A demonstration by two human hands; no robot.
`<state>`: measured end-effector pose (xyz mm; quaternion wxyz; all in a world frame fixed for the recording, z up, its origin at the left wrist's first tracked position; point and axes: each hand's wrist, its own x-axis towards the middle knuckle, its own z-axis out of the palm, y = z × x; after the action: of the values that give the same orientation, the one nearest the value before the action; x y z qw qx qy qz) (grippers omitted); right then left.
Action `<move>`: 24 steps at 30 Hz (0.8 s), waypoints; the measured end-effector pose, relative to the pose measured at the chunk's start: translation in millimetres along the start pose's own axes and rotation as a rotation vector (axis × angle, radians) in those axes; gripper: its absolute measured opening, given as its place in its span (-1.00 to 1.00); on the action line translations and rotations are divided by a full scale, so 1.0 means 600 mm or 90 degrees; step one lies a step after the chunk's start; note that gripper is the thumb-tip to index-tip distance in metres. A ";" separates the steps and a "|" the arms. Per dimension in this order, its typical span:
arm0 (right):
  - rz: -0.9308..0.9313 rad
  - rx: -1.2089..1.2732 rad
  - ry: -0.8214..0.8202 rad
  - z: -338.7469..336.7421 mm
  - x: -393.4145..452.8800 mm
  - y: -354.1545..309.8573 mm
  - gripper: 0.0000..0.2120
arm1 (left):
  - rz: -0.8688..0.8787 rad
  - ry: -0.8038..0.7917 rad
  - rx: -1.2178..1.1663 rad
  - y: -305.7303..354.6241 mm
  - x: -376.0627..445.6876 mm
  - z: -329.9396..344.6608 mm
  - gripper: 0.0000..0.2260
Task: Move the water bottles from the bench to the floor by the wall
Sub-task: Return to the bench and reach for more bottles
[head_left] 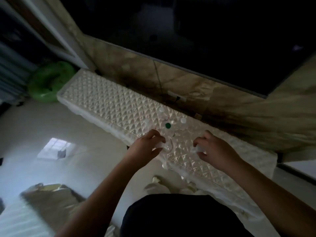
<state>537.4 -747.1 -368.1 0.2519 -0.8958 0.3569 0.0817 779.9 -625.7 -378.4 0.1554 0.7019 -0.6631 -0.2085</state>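
Note:
A long white quilted bench (106, 101) runs along the marbled wall. Several clear water bottles stand on it, seen from above: one with a green cap (168, 125), two with white caps (183, 120) (161, 109), and a blurred one (147, 123) at the left. My left hand (147, 146) curls round the top of a clear bottle (166, 146) near the bench's front edge. My right hand (213, 147) grips another clear bottle (196, 149) by its top. Both held bottles are blurred and mostly hidden by my fingers.
A marbled wall (136, 65) rises behind the bench under a dark panel. A green inflatable ring (46, 82) lies on the pale floor (51, 127) at the bench's left end. A cushion (51, 197) sits at the lower left. Slippers (156, 183) lie near my feet.

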 end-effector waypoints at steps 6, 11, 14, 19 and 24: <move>-0.083 -0.043 -0.054 0.046 0.035 -0.138 -0.78 | -0.097 0.043 0.002 -0.077 -0.132 -0.024 -0.77; -0.152 -0.080 -0.082 0.103 0.077 -0.277 -0.79 | -0.166 0.076 0.008 -0.160 -0.291 -0.052 -0.77; -0.190 -0.120 -0.087 0.146 0.097 -0.373 -0.79 | -0.226 0.073 0.022 -0.216 -0.398 -0.078 -0.78; -0.230 -0.142 -0.079 0.214 0.128 -0.532 -0.79 | -0.330 0.101 0.006 -0.297 -0.571 -0.114 -0.79; -0.317 -0.154 -0.094 0.243 0.157 -0.657 -0.78 | -0.437 0.143 0.025 -0.330 -0.689 -0.133 -0.77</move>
<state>879.4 -485.7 -369.1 0.1807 -0.9711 0.0943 0.1241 977.2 -204.2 -371.3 0.1348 0.9050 -0.3713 -0.1576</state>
